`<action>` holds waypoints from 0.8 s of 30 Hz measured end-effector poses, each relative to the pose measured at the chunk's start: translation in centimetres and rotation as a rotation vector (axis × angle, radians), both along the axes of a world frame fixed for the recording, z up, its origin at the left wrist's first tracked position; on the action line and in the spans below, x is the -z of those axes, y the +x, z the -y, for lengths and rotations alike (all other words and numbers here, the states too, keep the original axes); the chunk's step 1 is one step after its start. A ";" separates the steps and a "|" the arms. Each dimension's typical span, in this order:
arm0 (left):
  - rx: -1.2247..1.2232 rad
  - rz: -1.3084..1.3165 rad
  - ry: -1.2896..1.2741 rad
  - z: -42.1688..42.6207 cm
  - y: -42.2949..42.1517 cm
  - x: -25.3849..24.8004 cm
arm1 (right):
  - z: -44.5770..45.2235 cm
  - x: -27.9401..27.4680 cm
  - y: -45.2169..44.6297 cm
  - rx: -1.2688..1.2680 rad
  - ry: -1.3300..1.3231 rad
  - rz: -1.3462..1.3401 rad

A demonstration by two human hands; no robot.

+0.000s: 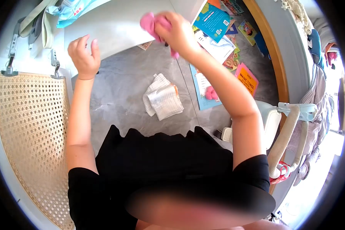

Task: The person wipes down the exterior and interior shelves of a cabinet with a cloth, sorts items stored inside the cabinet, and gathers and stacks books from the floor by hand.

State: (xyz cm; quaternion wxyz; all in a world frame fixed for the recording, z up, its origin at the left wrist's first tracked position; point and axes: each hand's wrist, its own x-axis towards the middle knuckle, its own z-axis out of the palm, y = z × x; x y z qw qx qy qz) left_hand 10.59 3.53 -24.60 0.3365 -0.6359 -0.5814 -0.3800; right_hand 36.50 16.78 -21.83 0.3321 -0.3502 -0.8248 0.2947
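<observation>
My right hand (pixel 179 35) is closed around a bunched pink cloth (pixel 147 23), with part of it hanging below my fingers. It is held up in front of the white surface (pixel 115 25), near the scattered books. My left hand (pixel 84 56) is raised on the left, holding nothing, its fingers slightly curled and the thumb apart. On the grey floor between my arms lies a folded whitish checked cloth (pixel 163 97). Under my right forearm, a small pink item (pixel 211 93) rests on a light blue book (pixel 202 100).
Several books, among them a teal one (pixel 212 23), lie spread on the floor at the upper right. An orange-and-pink "Magic Towel" pack (pixel 247 78) is near them. A woven cane panel (pixel 30 126) stands at left, and a blue-white packet (pixel 73 11) sits above it.
</observation>
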 end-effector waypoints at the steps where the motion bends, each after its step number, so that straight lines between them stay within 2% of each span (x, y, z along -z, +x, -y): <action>1: -0.047 -0.012 -0.046 0.0 0.0 0.8 | -2.1 1.1 -1.6 0.058 0.159 -0.005; 2: -0.106 -0.025 -0.096 0.0 -0.5 1.9 | -3.5 1.3 -3.3 0.150 0.175 0.122; 3: -0.170 -0.044 -0.149 0.1 -1.1 2.7 | -5.2 2.5 -4.5 0.149 0.108 0.136; 4: -0.247 -0.025 -0.182 0.2 -2.1 3.5 | -7.0 4.5 -5.8 0.060 0.289 -0.125; 6: -0.406 0.017 -0.243 0.4 -4.2 5.0 | -11.1 8.0 -6.4 0.046 0.982 0.260; 9: -0.547 0.131 -0.329 0.0 -6.7 6.7 | -8.7 7.4 -8.7 0.280 0.478 0.495; 12: -0.546 0.215 -0.285 -0.4 -7.0 7.4 | -8.5 7.5 -11.4 0.443 0.235 0.535; 16: -0.458 0.199 -0.126 -0.5 -6.8 8.2 | -7.4 11.8 -17.5 0.300 0.655 0.437; 17: -0.456 0.210 -0.108 -0.7 -6.6 8.1 | -3.8 9.1 -18.2 0.175 0.604 0.316; 18: -0.456 0.219 -0.088 -0.7 -6.3 8.2 | -2.0 10.4 -19.7 0.095 0.780 0.331; 19: -0.460 0.227 -0.102 -0.5 -6.2 8.2 | 0.5 9.1 -20.4 -0.003 0.627 0.325; 20: -0.464 0.233 -0.102 -0.6 -6.3 8.2 | 2.0 8.5 -20.5 -0.128 0.693 0.127; 22: -0.487 0.302 -0.204 -0.6 -5.9 8.0 | 1.0 8.5 -20.1 -0.290 0.713 0.025; 24: -0.522 0.445 -0.386 -0.8 -4.7 7.3 | -3.4 7.1 -18.8 -0.423 0.677 0.126</action>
